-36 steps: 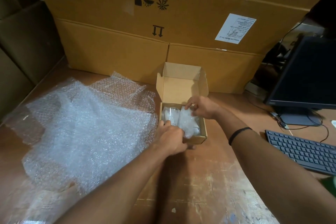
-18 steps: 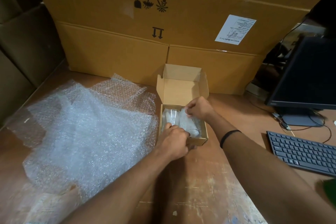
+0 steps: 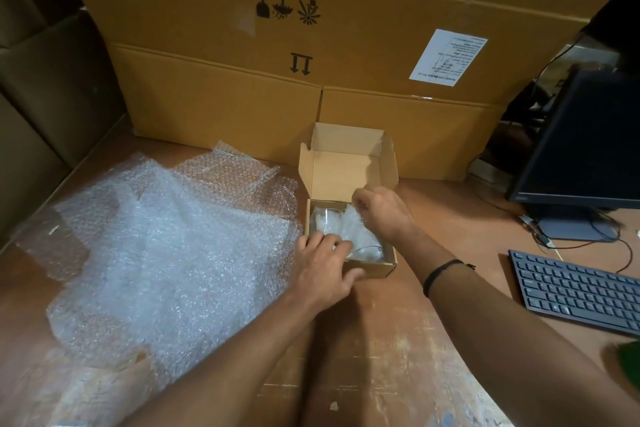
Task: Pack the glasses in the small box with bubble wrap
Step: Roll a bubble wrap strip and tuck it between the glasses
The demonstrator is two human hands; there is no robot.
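Behind the small box (image 3: 375, 270), stacked cartons (image 3: 214, 104) carry upside-down handling symbols (image 3: 287, 9) (goblet, umbrella, sunburst), two arrows (image 3: 300, 63) pointing down and a white label (image 3: 448, 57) whose print is too small to read. The glasses (image 3: 323, 222) lie inside the small box, its lid flap raised, with bubble wrap (image 3: 356, 230) between and over them. The right hand (image 3: 384, 211) pinches that wrap at the far end, and the left hand (image 3: 325, 270) grips the near wall, fingers inside and thumb outside, hiding the near-left corner. Left of the box spread loose bubble-wrap sheets (image 3: 166, 253); to its right are a dark monitor (image 3: 585, 142) and a keyboard (image 3: 575, 291).
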